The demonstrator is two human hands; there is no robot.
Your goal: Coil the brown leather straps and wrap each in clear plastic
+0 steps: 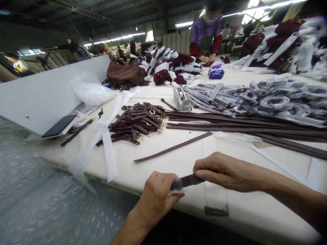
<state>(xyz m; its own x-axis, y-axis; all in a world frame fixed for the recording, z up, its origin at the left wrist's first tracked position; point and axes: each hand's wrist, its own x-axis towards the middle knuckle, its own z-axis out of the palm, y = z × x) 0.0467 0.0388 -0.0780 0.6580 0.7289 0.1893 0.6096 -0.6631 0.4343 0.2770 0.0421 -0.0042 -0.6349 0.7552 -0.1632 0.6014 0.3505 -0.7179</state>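
Between my two hands, over the front edge of the table, a dark brown leather strap [188,180] is held. My left hand [159,190] is closed around one end, where clear plastic film [176,185] is wrapped on the strap. The fingers of my right hand [217,172] pinch the strap a little further along. Just beyond my hands a single brown strap [173,148] lies on the table. Behind it is a pile of short brown straps [138,120] with gold-coloured buckles. Long brown straps [242,124] run off to the right.
A tape dispenser [182,99] stands behind the long straps, beside many plastic-wrapped straps [270,98]. A brown fringed bag [125,73], wrapped maroon bags [166,68] and a blue package [216,72] are further back. White film strips [108,153] hang at the left edge. A person [205,37] works opposite.
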